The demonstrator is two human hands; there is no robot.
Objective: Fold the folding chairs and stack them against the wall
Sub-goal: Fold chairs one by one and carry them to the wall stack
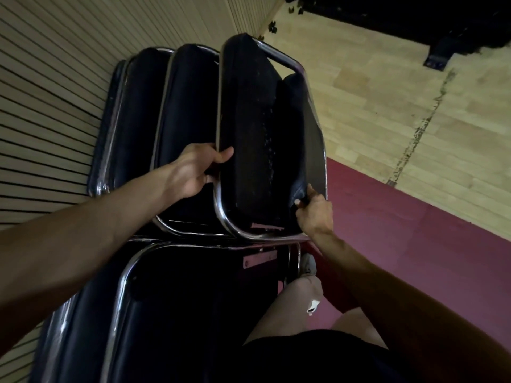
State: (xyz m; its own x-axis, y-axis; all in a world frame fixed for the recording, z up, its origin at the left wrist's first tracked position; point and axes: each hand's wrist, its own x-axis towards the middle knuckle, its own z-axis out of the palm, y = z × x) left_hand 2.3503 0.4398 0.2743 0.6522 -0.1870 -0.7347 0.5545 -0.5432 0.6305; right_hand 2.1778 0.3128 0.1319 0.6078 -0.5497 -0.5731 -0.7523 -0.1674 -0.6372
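Note:
A folded chair (249,128) with black padding and a chrome tube frame stands upright at the outer end of a row of folded chairs (182,111) leaning against the slatted wall (49,78). My left hand (193,172) grips the chrome frame on the chair's left side, thumb over the black back pad. My right hand (313,214) holds the lower right corner of the folded black seat. A second group of folded chairs (166,313) stands nearer to me, directly below the first.
Pale wooden floor (387,92) lies to the right, with a dark red mat (401,230) under my feet. A dark piece of furniture (442,29) stands at the top right. My leg and shoe (307,269) are just right of the near chairs.

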